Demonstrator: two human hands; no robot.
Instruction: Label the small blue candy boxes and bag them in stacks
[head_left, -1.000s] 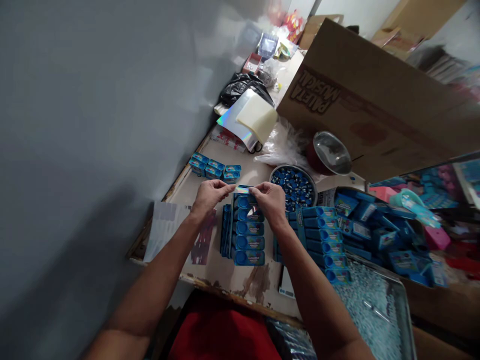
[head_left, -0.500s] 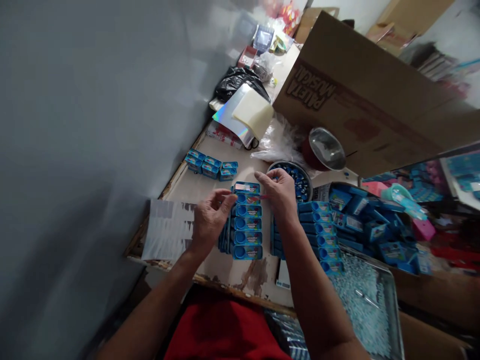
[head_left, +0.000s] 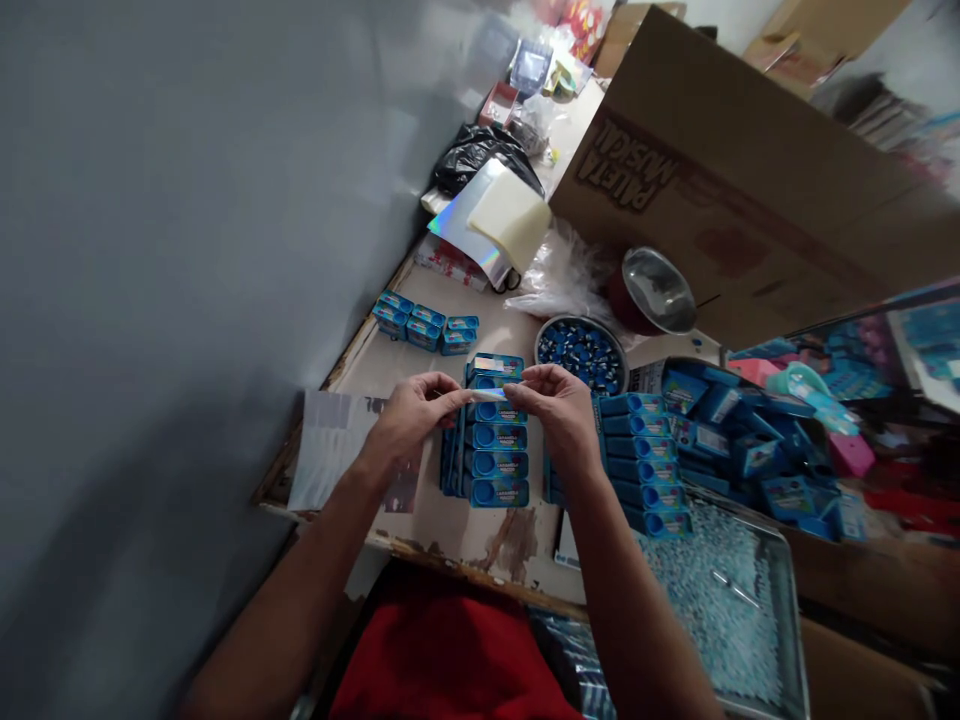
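Red garment [head_left: 450,660], darker at top; forearms [head_left: 322,540], left hand [head_left: 409,415] and right hand [head_left: 561,415] bare.

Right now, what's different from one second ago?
The left hand and right hand let go of one shiny strip, which now lies on the farthest box in the row. They moved closer to the person and now pinch another strip between them. The cardboard box and steel bowl stayed put.

Hands [head_left: 411,415] hide both ends of the shiny strip [head_left: 489,395], and the right edge crops the carton [head_left: 735,190].
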